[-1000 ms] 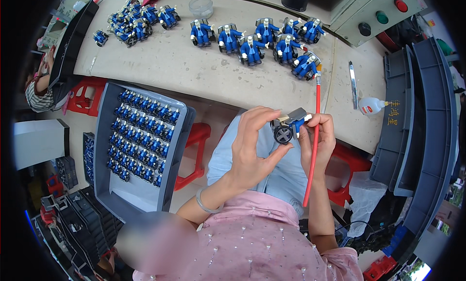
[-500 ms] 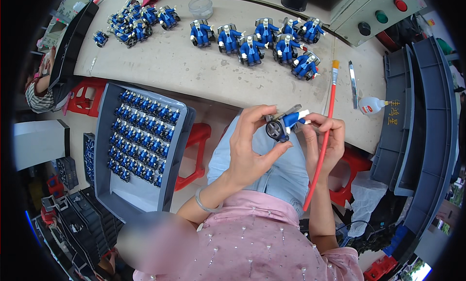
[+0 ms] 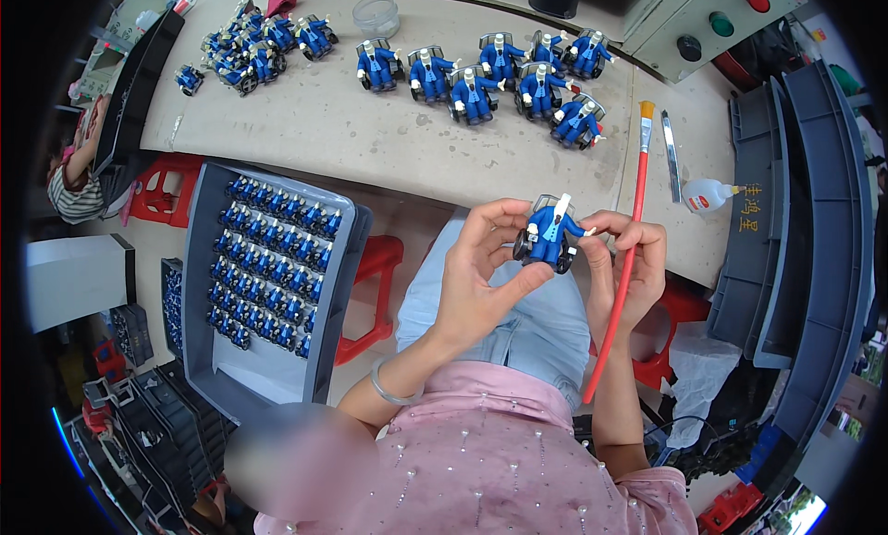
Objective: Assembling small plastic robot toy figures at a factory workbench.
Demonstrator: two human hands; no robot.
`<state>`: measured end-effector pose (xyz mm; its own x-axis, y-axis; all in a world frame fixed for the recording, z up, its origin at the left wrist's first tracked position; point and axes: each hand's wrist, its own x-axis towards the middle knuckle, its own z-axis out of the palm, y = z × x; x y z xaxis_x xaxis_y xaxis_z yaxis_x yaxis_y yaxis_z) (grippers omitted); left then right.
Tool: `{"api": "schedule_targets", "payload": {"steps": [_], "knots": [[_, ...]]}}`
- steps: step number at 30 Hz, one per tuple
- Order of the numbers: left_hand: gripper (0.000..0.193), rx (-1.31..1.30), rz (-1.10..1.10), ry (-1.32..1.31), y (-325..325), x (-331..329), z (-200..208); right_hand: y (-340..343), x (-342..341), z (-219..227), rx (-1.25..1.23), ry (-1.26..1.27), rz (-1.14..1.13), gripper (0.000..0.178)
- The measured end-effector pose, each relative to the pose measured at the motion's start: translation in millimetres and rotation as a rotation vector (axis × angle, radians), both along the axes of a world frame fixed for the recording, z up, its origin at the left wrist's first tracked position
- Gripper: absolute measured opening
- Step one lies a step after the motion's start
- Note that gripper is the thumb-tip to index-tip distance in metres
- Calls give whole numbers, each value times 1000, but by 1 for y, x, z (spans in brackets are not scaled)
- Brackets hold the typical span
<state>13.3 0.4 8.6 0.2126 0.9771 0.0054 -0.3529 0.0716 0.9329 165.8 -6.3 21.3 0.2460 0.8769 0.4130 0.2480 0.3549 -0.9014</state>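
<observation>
Between both hands, above my lap, is a headless toy figure [image 3: 552, 233] in a blue suit, seated in a black-wheeled wheelchair. My left hand [image 3: 484, 267] grips it from the left, with the thumb below and the fingers behind the chair. My right hand [image 3: 622, 258] pinches the figure's outstretched white hand with thumb and forefinger. Across those right fingers lies a red-handled paintbrush [image 3: 622, 304], its yellowish bristles pointing away over the bench. The figure faces up toward me, with a white neck peg on top.
More wheelchair figures [image 3: 476, 93] stand on the bench [image 3: 324, 119], with a heap at far left. A grey crate [image 3: 199, 350] at my left holds rows of them. A white squeeze bottle [image 3: 707, 195], a metal blade-like tool [image 3: 671, 156] and a clear round tub [image 3: 376, 17] are on the bench.
The wheelchair figure has turned from a side-on, tilted pose to upright with its front toward me. My right hand has shifted slightly right with the brush.
</observation>
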Motion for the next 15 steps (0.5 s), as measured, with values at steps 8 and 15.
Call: {"api": "schedule_targets", "payload": {"steps": [8,15], "knots": [[57,-58,-39,-50,3,2,3,2,4,3,3,17,16,26],[47,-98,-81,-87,5,3,4,2,5,6,-72,93,60,25]]}}
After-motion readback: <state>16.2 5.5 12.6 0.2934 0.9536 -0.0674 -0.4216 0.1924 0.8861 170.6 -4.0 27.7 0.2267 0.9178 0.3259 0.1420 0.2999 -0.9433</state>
